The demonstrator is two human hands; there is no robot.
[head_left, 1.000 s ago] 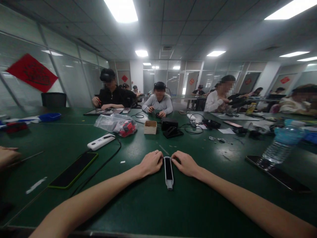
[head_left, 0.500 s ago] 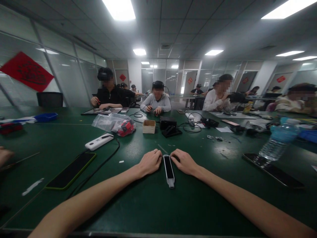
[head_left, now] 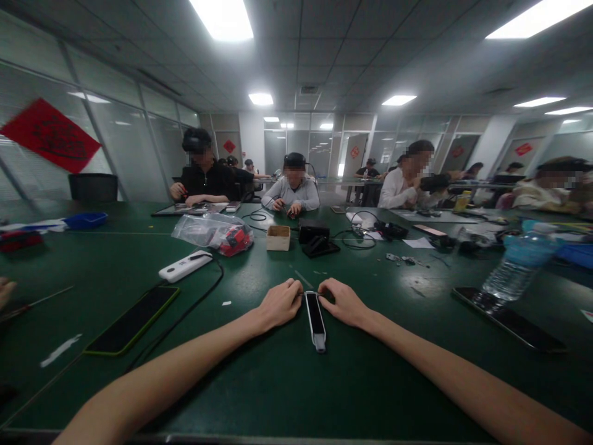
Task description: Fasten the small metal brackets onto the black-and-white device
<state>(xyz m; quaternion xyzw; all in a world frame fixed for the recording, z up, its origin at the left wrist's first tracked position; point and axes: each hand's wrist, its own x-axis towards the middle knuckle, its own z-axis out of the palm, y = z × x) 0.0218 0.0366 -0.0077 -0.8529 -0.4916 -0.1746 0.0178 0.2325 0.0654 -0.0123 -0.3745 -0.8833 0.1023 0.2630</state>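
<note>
A slim pen-like device [head_left: 315, 318] lies on the green table, with a black face, a white rim and a grey tip toward me. My left hand [head_left: 281, 303] rests at the left of its far end, fingers curled together. On the other side, my right hand [head_left: 343, 303] is closed with thumb and fingertips pinched close to the same end. A thin dark line shows between the fingertips and the device. Whatever the fingers hold there is too small to make out.
To the left lie a green-edged phone [head_left: 132, 321], a white power bank [head_left: 185, 267] with a black cable, and a co-worker's hand [head_left: 6, 290]. Ahead are a small box [head_left: 278, 238] and a plastic bag [head_left: 213, 233]. A water bottle [head_left: 516, 266] and another phone [head_left: 507, 318] are at right.
My right hand's fingers have shifted slightly at the device's far end. The device and my left hand stay nearly in place. The co-worker's hand at far left has drawn leftward.
</note>
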